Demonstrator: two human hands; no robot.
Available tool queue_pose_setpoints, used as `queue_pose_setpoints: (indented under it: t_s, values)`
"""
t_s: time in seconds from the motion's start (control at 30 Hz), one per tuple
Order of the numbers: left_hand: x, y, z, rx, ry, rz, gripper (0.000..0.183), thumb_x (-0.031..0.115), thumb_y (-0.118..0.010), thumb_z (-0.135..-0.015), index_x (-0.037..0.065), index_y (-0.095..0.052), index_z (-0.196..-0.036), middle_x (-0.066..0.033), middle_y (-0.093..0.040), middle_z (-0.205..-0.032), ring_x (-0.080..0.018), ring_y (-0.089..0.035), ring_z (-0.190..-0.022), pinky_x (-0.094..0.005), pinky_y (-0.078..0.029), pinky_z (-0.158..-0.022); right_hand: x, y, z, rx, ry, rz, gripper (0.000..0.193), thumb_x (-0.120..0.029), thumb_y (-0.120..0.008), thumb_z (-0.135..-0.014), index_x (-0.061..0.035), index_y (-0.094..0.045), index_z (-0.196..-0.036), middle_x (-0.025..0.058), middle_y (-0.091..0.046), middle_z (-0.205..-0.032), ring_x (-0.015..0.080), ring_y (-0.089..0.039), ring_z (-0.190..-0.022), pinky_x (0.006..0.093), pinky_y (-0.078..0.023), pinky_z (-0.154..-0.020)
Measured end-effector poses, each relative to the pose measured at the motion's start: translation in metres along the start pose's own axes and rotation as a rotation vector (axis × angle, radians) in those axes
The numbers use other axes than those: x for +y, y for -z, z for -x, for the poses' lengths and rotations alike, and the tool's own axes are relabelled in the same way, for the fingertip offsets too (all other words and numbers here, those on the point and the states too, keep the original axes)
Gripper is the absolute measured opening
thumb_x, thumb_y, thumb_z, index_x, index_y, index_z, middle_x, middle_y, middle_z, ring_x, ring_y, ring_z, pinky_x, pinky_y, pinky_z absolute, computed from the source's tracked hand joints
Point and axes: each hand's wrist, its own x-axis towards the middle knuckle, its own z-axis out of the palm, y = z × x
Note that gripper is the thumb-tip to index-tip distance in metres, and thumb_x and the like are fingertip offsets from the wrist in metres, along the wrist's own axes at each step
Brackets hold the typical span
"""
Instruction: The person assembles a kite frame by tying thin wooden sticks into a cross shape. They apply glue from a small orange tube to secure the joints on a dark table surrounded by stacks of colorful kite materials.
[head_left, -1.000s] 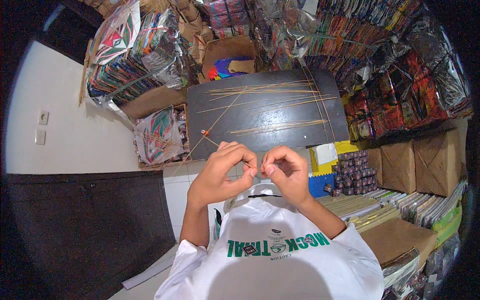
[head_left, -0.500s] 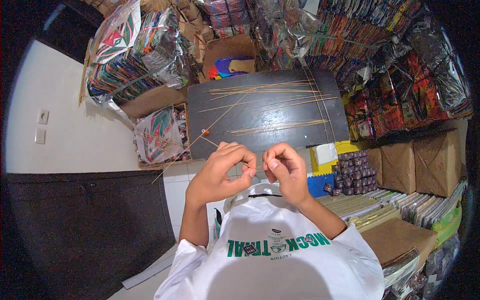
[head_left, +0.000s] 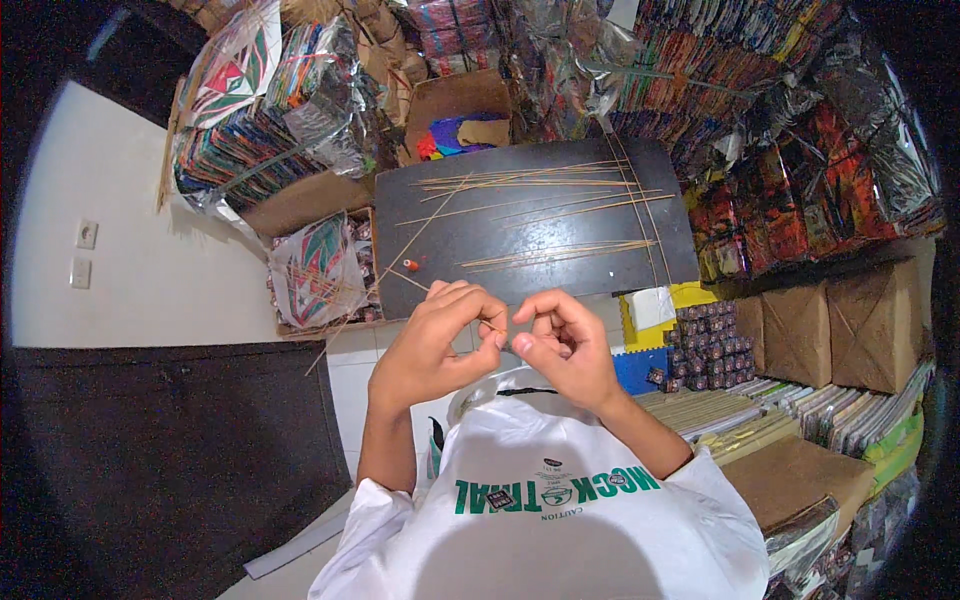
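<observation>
My left hand (head_left: pixel 437 345) is closed on a thin bamboo stick, its fingertips pinching the stick's near end. That stick reaches up and left from the fist to a longer bamboo stick (head_left: pixel 432 226), which slants across the table's left edge. Right beside the left fingertips is my right hand (head_left: pixel 578 352), its thumb and curled fingers drawn together. Whatever lies between the right fingers is too small to make out. Beyond the left hand, a small orange spool (head_left: pixel 411 265) sits on the dark table (head_left: pixel 440 215).
More thin sticks (head_left: pixel 560 255) lie across the table. An open carton (head_left: pixel 345 322) with a printed kite sheet (head_left: pixel 320 275) stands at its left. Stacked small dark boxes (head_left: pixel 710 345) and brown parcels (head_left: pixel 855 325) are at the right. Wrapped bundles (head_left: pixel 700 90) rise behind.
My right hand has shifted slightly left against the left fingertips, its index finger lifting into a wider curl. The long slanted stick has swung a little; the left hand keeps its grip.
</observation>
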Motion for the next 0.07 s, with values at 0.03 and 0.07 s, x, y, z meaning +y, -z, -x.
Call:
queue_pose_setpoints:
  t_s: [0.03, 0.07]
  values:
    - [-0.0019, -0.0011, 0.0006, 0.001, 0.006, 0.007, 0.014, 0.008, -0.070, -0.078, 0.008, -0.063, -0.090, -0.0014, -0.061, -0.081, -0.0182, -0.056, -0.074, -0.0335, -0.036, -0.076, 0.0013, 0.0006, 0.0005, -0.003, 0.006, 0.026, 0.019, -0.014, -0.068, -0.097, -0.0065, -0.062, -0.112, -0.0086, -0.045, -0.076, -0.0005, -0.038, -0.068, 0.0195, -0.030, -0.060]
    - [-0.0024, -0.0014, 0.0003, 0.000, 0.004, 0.008, 0.014, 0.008, -0.070, -0.078, 0.008, -0.063, -0.090, -0.0014, -0.061, -0.081, -0.0182, -0.056, -0.074, -0.0335, -0.036, -0.076, 0.0035, 0.0011, 0.0008, -0.007, 0.012, 0.052, 0.019, -0.015, -0.069, -0.096, -0.0071, -0.062, -0.113, -0.0084, -0.045, -0.075, -0.0004, -0.038, -0.068, 0.0195, -0.030, -0.060]
